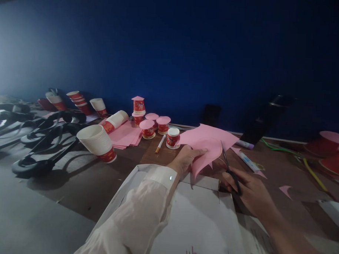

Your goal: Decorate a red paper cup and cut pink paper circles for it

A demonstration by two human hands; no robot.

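My left hand (186,157) pinches a sheet of pink paper (204,137), thumb on top and the other fingers beneath. A faint curved line shows on the sheet near its right side. In my right hand (249,187) is a pair of black-handled scissors (229,170), its blades at the right edge of the paper by that curve. Just left of the sheet stands a short red-and-white paper cup (173,138). Past it are several small red cups topped with pink paper discs (146,125). A white box (200,213) lies beneath my forearms.
On the left are stacked paper cups (95,141), pink sheets (127,134) and black headsets (43,152). A pencil-like stick (160,143) lies near the short cup. To the right are a glue tube (248,161), a pink scrap (286,190) and a yellow-green cord (314,174). A blue wall (172,56) rises behind.
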